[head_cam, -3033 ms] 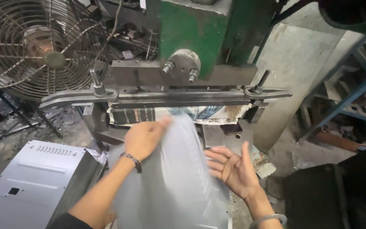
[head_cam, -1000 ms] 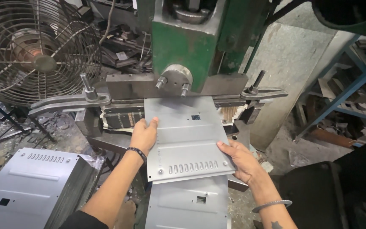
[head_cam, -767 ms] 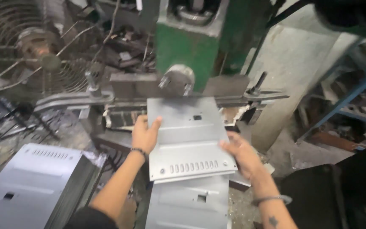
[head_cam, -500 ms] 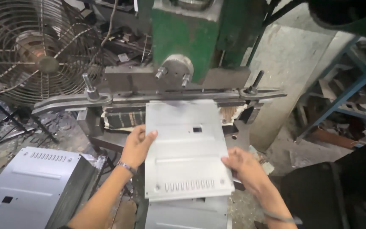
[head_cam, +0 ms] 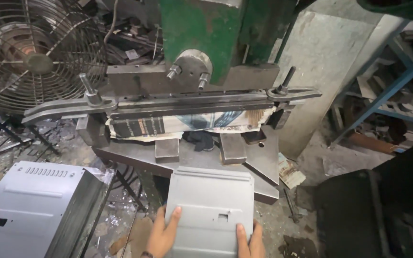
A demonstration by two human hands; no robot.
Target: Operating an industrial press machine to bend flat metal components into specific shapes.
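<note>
A grey sheet-metal panel (head_cam: 210,205) with a small rectangular cutout lies flat below the green press machine (head_cam: 201,33), its far edge touching the machine's steel table (head_cam: 135,157). My left hand (head_cam: 162,234) grips the panel's left edge near the bottom of the head view, thumb on top. My right hand (head_cam: 249,240) holds the panel's lower right corner. Both hands are partly cut off by the frame's bottom edge. The press's long horizontal blade bar (head_cam: 187,102) sits above, with printed paper wadding beneath it.
A stack of similar grey louvred panels (head_cam: 29,210) stands at lower left. A large wire-guarded fan (head_cam: 34,52) is at upper left. Blue shelving (head_cam: 388,91) with scrap stands at right beside a concrete pillar (head_cam: 331,62). Debris covers the floor.
The panel was under the press bar one second ago; both hands have drawn it back toward me and down, out of the machine.
</note>
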